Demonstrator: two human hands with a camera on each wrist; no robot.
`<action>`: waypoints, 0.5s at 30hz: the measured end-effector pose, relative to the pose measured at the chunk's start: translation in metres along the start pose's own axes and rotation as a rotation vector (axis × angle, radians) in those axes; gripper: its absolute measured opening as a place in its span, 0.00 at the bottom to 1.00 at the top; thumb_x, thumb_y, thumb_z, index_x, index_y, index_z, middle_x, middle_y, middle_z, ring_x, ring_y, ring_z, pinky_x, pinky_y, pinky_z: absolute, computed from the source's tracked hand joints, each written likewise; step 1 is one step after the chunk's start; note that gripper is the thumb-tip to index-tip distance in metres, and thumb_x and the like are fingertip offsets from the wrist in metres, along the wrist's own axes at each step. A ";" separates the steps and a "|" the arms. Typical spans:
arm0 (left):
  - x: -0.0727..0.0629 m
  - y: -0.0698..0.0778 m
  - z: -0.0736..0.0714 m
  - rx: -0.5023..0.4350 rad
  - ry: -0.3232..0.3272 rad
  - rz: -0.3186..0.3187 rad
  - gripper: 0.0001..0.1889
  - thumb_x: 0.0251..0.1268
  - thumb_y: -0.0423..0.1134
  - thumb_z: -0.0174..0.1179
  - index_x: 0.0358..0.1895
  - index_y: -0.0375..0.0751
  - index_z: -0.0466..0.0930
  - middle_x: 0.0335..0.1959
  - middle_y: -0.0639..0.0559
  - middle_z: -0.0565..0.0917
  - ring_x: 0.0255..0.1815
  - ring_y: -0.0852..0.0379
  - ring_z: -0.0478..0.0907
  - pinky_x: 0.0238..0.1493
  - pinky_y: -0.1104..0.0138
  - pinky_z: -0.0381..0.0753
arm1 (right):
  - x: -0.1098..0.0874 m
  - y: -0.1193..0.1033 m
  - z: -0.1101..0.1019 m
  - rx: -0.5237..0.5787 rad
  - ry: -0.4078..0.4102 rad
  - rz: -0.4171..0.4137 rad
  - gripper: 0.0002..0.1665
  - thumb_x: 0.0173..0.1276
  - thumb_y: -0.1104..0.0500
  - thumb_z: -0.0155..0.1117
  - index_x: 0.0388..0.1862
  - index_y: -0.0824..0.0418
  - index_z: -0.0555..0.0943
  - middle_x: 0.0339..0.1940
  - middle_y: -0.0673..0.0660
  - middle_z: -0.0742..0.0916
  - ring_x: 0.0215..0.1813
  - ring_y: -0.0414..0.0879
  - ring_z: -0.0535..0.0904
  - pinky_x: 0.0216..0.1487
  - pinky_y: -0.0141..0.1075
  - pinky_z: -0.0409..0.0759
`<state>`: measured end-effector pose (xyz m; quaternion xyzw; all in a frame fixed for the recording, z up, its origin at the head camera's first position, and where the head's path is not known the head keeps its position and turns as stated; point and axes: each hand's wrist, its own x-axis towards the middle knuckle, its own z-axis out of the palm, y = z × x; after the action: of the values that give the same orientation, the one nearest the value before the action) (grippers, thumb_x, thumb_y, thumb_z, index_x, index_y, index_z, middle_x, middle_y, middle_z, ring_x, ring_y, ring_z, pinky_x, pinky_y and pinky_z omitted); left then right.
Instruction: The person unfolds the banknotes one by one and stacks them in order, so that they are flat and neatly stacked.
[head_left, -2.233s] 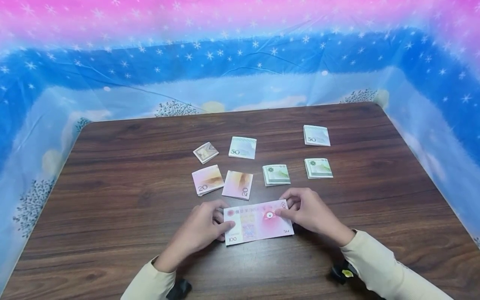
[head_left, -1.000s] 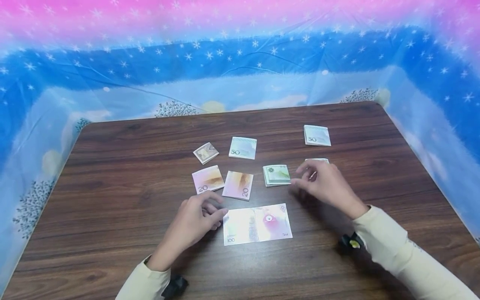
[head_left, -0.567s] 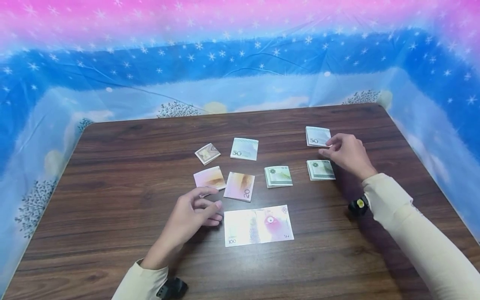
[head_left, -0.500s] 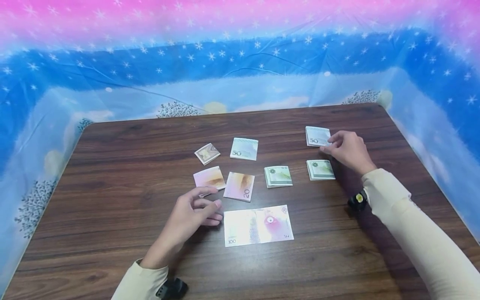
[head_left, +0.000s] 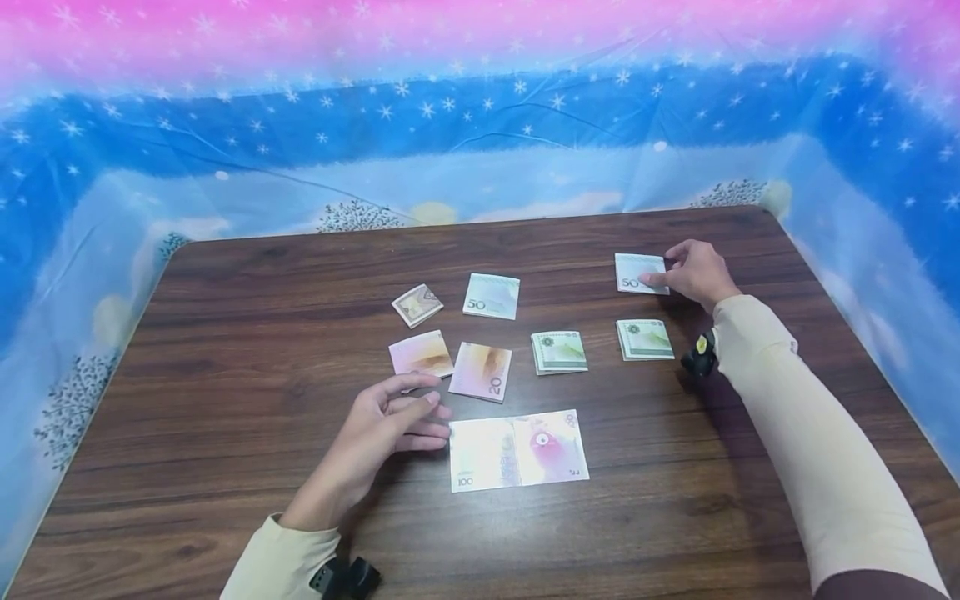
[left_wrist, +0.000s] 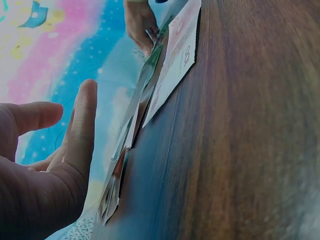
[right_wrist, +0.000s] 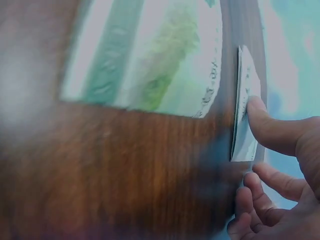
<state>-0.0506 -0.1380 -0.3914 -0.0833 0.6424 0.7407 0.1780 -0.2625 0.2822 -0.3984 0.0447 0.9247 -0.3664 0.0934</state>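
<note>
At the back right of the table, my right hand [head_left: 699, 271] pinches the right edge of a folded 50 banknote [head_left: 633, 268]. The right wrist view shows the thumb [right_wrist: 270, 125] on its face, with the other fingers curled at its edge. My left hand [head_left: 382, 429] holds nothing, its fingers loosely bent beside the left end of an unfolded pink 100 banknote [head_left: 517, 454]. Its fingertips overlap a folded 20 banknote [head_left: 422, 348] in the head view. A green folded banknote [head_left: 647, 339] lies in front of the right hand.
Other folded banknotes lie on the wooden table [head_left: 247, 333]: a second 20 [head_left: 482, 371], another green one [head_left: 561, 352], another 50 [head_left: 492, 295] and a small brown one [head_left: 417, 305]. A snowflake-patterned curtain [head_left: 450, 117] surrounds the table.
Both hands have let go of the 100 banknote, which lies flat. The right hand has moved away to the back right and taken hold of the 50 banknote; the left has drawn slightly left.
</note>
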 end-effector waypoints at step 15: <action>-0.002 0.000 0.001 0.027 -0.050 -0.022 0.22 0.73 0.32 0.59 0.66 0.27 0.68 0.40 0.36 0.87 0.35 0.48 0.88 0.44 0.54 0.89 | 0.010 -0.006 0.000 0.054 -0.031 0.046 0.41 0.63 0.58 0.75 0.62 0.77 0.62 0.61 0.75 0.69 0.58 0.67 0.66 0.62 0.62 0.69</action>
<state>-0.0485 -0.1371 -0.3901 -0.0693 0.6469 0.7317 0.2032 -0.2729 0.2786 -0.3964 0.0626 0.9116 -0.3897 0.1150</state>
